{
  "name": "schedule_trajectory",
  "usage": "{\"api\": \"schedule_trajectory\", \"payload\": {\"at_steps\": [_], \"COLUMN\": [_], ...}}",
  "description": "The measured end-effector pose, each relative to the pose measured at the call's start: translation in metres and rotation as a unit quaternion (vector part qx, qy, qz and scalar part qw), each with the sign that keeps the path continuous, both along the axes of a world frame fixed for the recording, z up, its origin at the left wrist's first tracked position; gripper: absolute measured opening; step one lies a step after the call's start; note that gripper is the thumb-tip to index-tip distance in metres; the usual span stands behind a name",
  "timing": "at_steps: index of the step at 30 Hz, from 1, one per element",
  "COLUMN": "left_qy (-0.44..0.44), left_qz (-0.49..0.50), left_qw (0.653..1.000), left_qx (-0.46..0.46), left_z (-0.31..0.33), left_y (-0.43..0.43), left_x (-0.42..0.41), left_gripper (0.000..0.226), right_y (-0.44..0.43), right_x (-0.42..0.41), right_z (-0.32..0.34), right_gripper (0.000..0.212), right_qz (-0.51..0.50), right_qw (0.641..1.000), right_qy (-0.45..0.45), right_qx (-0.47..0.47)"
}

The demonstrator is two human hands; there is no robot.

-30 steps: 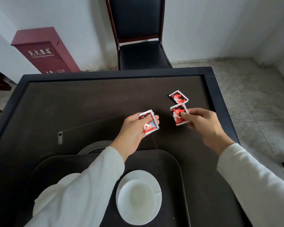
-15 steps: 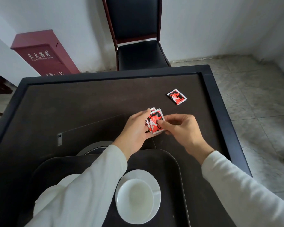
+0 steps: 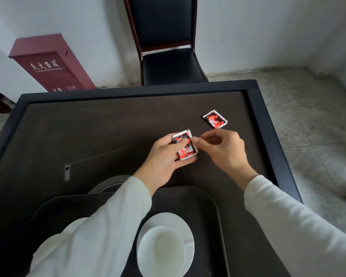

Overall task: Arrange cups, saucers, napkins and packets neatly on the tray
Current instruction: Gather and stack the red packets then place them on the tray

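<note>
My left hand [image 3: 164,156] grips a small stack of red, black and white packets [image 3: 185,146] above the table's middle. My right hand [image 3: 222,150] is beside the stack, its fingertips at the stack's right edge, fingers curled and holding nothing that I can see. One more packet [image 3: 215,119] lies flat on the table farther right. The dark tray [image 3: 212,208] sits at the near edge. On it a white cup [image 3: 160,250] stands on a white saucer [image 3: 180,220]. A second white saucer [image 3: 72,228] shows partly under my left sleeve.
The dark table has a raised black rim [image 3: 268,124]. A round metal insert [image 3: 110,182] lies in the table just beyond the tray. A black chair [image 3: 168,64] stands behind the table, a red box [image 3: 52,66] at the back left.
My right hand carried a packet from the right over to the stack in my left hand and let it go there. One packet stays on the table.
</note>
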State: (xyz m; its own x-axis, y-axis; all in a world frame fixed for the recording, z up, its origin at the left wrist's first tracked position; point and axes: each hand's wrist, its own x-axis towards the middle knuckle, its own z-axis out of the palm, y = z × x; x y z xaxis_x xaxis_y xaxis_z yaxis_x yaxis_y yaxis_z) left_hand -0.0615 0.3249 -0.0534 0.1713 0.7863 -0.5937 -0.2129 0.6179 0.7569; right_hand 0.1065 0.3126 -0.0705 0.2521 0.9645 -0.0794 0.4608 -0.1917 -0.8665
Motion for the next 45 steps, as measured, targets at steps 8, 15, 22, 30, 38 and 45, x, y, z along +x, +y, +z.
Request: {"api": "schedule_trajectory", "payload": {"at_steps": [8,15,22,30,38,45], "left_qy": [0.001,0.007,-0.002,-0.004,-0.015,0.015], "left_qz": [-0.012,-0.014,-0.018,-0.016,0.007,0.03], "left_qw": [1.0,1.0,1.0,1.0,1.0,0.999], "left_qx": [-0.003,0.003,-0.001,0.005,-0.004,-0.006], "left_z": [-0.013,-0.025,-0.026,-0.021,-0.009,0.006], "left_y": [0.009,0.014,0.015,0.015,0.01,0.007], "left_x": [-0.01,-0.015,-0.017,-0.021,-0.018,-0.004], "left_gripper": [0.031,0.022,0.019,0.014,0.027,0.038], "right_y": [0.051,0.073,0.079,0.073,0.032,-0.022], "right_x": [0.043,0.056,0.051,0.043,0.026,-0.003], "right_z": [-0.018,-0.025,-0.026,-0.02,-0.015,0.008], "right_gripper": [0.029,0.033,0.048,0.021,0.016,0.013], "right_qz": [-0.073,-0.053,-0.065,-0.113,-0.161,-0.113], "right_qw": [0.987,0.977,0.975,0.981,0.966,0.938], "right_qy": [-0.136,-0.184,-0.183,-0.101,0.192,0.327], "right_qx": [-0.043,-0.096,-0.111,-0.118,-0.07,-0.039]}}
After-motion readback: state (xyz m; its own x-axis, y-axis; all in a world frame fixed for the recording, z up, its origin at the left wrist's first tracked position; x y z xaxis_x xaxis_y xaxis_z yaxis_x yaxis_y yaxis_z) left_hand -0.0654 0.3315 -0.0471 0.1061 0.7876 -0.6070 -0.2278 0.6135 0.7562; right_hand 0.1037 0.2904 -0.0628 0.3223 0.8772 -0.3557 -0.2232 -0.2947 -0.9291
